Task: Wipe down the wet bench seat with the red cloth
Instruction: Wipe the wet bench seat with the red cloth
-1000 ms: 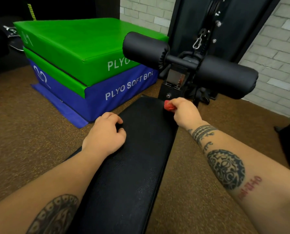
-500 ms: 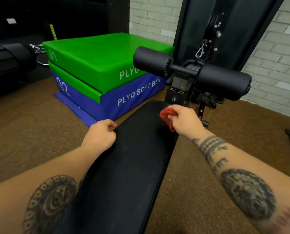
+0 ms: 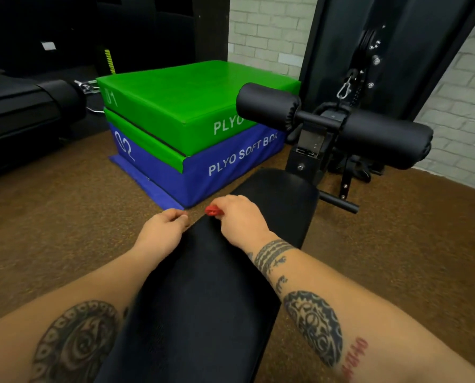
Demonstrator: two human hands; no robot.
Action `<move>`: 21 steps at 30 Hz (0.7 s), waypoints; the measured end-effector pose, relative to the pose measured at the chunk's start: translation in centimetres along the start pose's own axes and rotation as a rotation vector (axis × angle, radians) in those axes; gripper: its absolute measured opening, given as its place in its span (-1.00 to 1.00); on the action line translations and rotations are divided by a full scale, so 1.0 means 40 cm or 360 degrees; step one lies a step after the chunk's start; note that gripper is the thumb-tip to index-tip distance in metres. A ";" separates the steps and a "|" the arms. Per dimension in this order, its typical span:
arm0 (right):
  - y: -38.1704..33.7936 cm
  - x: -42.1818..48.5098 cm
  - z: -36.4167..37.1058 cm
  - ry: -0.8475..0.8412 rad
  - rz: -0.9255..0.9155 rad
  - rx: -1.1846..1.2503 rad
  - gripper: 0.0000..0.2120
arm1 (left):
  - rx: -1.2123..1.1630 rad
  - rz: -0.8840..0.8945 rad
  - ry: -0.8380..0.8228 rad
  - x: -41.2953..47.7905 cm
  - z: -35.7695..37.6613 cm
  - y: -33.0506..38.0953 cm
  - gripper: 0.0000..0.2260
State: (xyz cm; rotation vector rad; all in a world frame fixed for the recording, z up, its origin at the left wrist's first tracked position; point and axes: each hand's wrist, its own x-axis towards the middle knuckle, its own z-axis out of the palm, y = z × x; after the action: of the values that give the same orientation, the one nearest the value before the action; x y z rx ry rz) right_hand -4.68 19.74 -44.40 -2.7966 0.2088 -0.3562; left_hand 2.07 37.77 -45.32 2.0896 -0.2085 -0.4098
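A long black padded bench seat [image 3: 208, 294] runs from the bottom of the view up toward the middle. My right hand [image 3: 240, 219] grips a bunched red cloth [image 3: 213, 210] and presses it on the seat's left edge; only a small lump of cloth shows past my fingers. My left hand [image 3: 163, 230] rests at the seat's left edge just beside it, fingers curled over the rim. Both forearms reach in from below.
Two black foam leg rollers [image 3: 385, 139] on a metal post stand at the seat's far end. A green and blue stack of plyo soft boxes [image 3: 192, 128] sits on the brown floor at the left. Black machine frame and a brick wall stand behind.
My right hand dragged the red cloth from the seat's far right end back and across to its left edge, near my left hand. The view tilted up and back.
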 end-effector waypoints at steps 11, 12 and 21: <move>-0.139 -0.185 -0.052 -0.0252 -0.0293 0.0212 -0.75 | 0.0128 0.0342 -0.0161 -0.193 -0.052 -0.015 -0.80; -0.141 -0.200 -0.061 -0.0277 -0.0307 0.0230 -0.75 | 0.0168 0.0391 -0.0190 -0.208 -0.060 -0.024 -0.77; -0.120 -0.364 -0.219 -0.0829 -0.0287 0.0550 -0.72 | 0.0566 0.0716 -0.0250 -0.344 -0.139 -0.113 -0.74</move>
State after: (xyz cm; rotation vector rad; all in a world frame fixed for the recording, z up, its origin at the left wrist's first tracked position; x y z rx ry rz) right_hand -20.47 24.40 -38.00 -2.4618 -0.2065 0.2777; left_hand -8.72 48.77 -43.66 2.2679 -0.8803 -0.2743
